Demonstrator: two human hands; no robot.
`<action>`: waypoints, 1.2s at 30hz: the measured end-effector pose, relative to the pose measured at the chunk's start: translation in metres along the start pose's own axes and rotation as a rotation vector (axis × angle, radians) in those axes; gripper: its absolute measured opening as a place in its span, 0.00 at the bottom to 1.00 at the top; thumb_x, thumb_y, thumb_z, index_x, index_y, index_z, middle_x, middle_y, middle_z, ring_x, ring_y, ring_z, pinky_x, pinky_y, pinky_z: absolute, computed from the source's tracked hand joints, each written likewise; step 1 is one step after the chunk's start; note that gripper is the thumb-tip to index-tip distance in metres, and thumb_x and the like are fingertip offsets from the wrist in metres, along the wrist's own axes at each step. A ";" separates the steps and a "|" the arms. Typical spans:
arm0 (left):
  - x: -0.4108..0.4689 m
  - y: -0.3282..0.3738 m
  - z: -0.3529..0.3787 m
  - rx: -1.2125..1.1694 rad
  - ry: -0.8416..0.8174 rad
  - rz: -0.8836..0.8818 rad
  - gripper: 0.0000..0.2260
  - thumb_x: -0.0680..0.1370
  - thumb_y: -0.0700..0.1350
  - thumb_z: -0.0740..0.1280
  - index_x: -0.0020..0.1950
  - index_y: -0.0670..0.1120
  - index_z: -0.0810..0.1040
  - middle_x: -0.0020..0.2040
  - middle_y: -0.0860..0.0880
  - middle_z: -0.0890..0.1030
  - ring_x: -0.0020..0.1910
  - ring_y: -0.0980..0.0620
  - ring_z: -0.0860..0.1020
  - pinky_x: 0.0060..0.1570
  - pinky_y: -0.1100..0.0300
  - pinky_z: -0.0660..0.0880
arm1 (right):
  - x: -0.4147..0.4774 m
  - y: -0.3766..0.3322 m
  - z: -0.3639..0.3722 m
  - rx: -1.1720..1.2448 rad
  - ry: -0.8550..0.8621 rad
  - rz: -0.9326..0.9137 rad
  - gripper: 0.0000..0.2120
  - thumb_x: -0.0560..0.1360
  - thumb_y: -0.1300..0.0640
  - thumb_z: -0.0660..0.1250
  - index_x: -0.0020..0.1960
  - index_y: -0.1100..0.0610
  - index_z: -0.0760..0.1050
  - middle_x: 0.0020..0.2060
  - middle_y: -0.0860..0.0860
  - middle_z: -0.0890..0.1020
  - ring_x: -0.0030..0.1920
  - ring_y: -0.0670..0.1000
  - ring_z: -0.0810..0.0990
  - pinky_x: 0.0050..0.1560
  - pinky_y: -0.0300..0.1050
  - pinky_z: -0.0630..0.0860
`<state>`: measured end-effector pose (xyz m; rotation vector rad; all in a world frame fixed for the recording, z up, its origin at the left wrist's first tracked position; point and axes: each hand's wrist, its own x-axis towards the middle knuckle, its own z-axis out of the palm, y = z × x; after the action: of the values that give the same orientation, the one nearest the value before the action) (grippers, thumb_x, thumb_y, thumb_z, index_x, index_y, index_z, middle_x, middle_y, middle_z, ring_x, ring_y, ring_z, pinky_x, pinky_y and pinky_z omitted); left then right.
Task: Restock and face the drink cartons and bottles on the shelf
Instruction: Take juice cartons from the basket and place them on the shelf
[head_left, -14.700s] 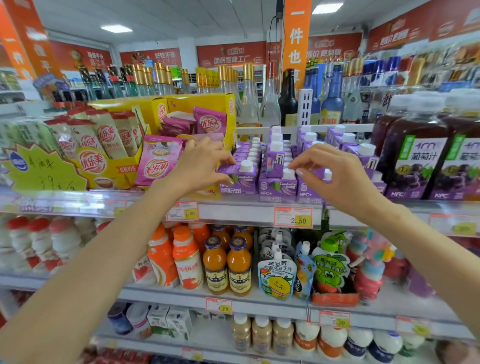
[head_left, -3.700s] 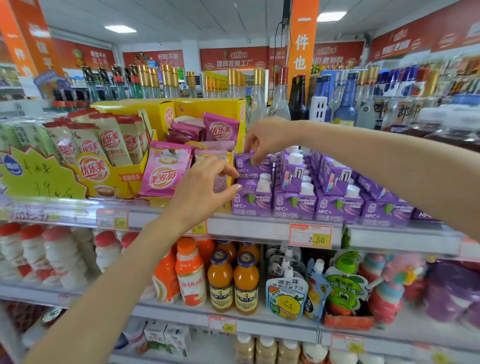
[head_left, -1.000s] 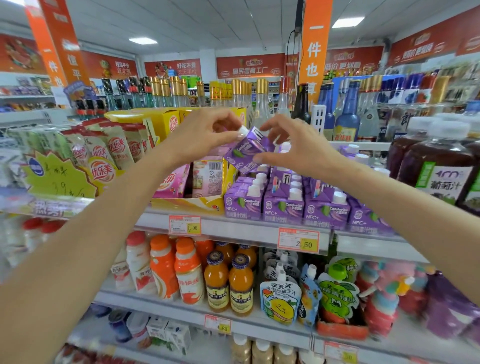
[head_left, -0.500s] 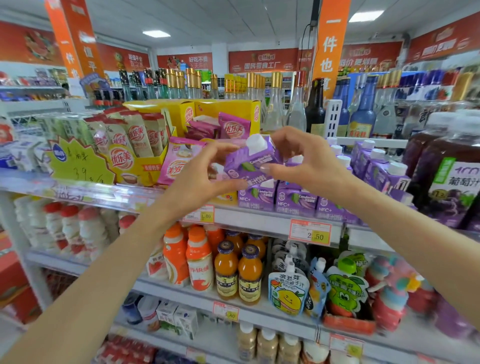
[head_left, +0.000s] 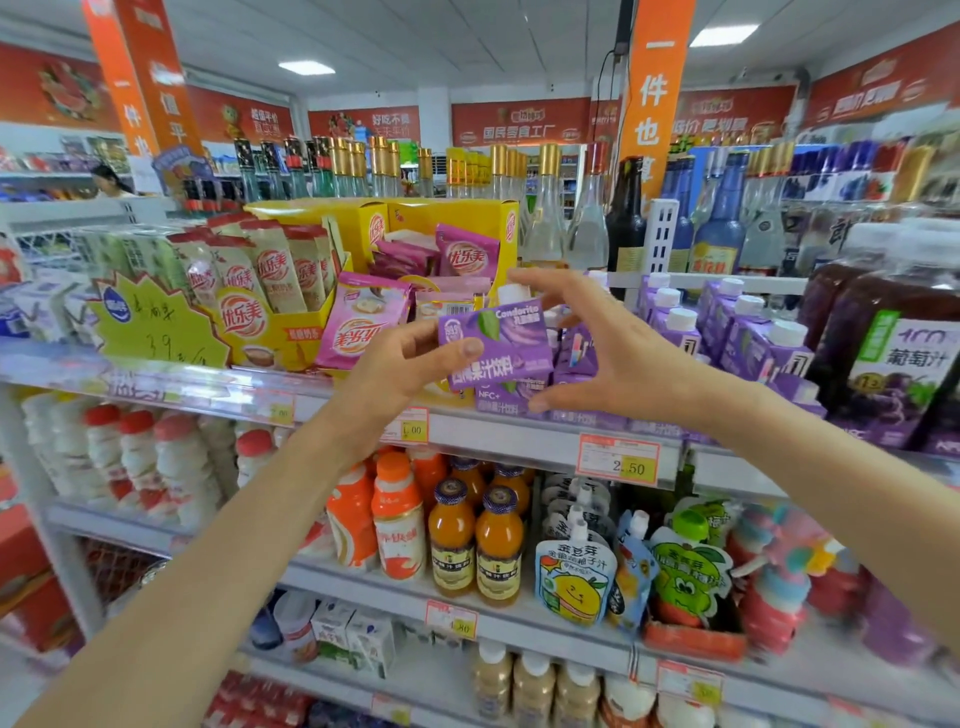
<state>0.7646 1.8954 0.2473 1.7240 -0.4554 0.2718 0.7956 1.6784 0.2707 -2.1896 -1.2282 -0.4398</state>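
Two hands on the one carton?

Only one for certain. The left hand (head_left: 400, 374) pinches the purple carton (head_left: 498, 343) at its left end. The thumb is pressed on the printed face and the other fingers are behind it, out of sight.

And the other hand?

The right hand (head_left: 613, 353) is spread wide in a C round the carton's right end. The index finger is up by the white cap (head_left: 511, 293) and the thumb is underneath. I cannot tell whether it touches the carton.

Which way does the carton point?

Cap up, printed face toward the camera, tipped a little so the lettering climbs to the right. Its longer side runs left to right.

Where is it?

In the air, above and left of the 2.50 price tag (head_left: 618, 460). It is in front of the left end of the row of purple cartons (head_left: 727, 338), which stands on the shelf (head_left: 493, 431) above that tag.

What else is around the tag?

Pink sachets (head_left: 358, 322) are up and to the left of it, beyond the held carton. Orange bottles (head_left: 475, 540) stand one shelf down, below and left of the tag. Dark grape juice bottles (head_left: 893, 353) are up and to its right.
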 end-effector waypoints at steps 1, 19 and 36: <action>0.000 0.000 0.000 -0.013 -0.010 -0.020 0.12 0.68 0.51 0.67 0.47 0.46 0.79 0.39 0.55 0.84 0.41 0.59 0.81 0.44 0.69 0.75 | 0.000 0.001 0.000 -0.026 0.000 -0.015 0.42 0.67 0.54 0.78 0.71 0.45 0.56 0.67 0.41 0.65 0.63 0.41 0.67 0.63 0.36 0.65; 0.000 -0.012 -0.002 0.630 0.078 0.427 0.30 0.61 0.64 0.72 0.59 0.58 0.66 0.56 0.63 0.68 0.56 0.58 0.69 0.55 0.58 0.68 | 0.004 -0.005 -0.006 0.055 0.113 0.083 0.22 0.68 0.49 0.75 0.59 0.47 0.73 0.51 0.50 0.80 0.49 0.48 0.78 0.53 0.45 0.73; 0.001 -0.018 0.003 0.407 0.085 0.338 0.16 0.69 0.51 0.72 0.52 0.58 0.70 0.48 0.58 0.78 0.46 0.67 0.75 0.45 0.75 0.69 | 0.004 -0.001 -0.012 -0.059 0.072 0.011 0.26 0.66 0.43 0.71 0.59 0.56 0.76 0.49 0.49 0.81 0.49 0.45 0.75 0.51 0.36 0.70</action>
<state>0.7727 1.8951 0.2314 2.0146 -0.6634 0.7184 0.7971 1.6736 0.2828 -2.2089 -1.1778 -0.5528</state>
